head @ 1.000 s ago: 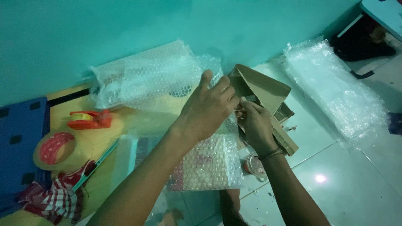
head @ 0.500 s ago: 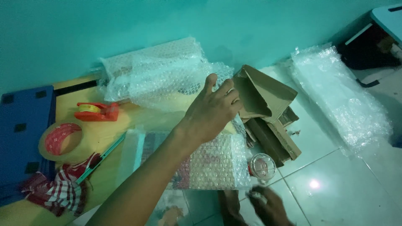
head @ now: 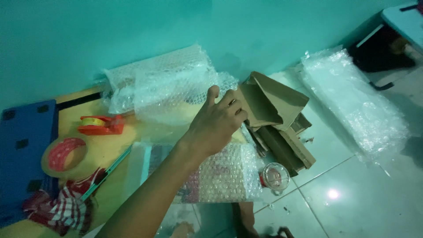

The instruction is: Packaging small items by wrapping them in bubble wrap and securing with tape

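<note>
left hand (head: 218,125) clenched on bubble-wrapped parcel (head: 222,174), tabletop edge | right hand unseen | cardboard (head: 271,105) at 2 o'clock | risk: parcel could slide off the edge if grip slackened

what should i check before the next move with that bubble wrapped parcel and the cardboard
1. Left hand placed on the work: ok, it rests by the flattened cardboard pieces, over the bubble wrapped parcel.
2. Right hand in view: not ok, it is out of frame.
3. Parcel fully covered: cannot tell, the arm hides part of it.
4. Tape within reach: ok, the large tape roll and red tape dispenser lie on the low wooden table.
5. Spare bubble wrap roll at hand: ok, it lies by the wall.
6. Small clear tape roll placed: ok, on the floor beside the parcel.
</note>
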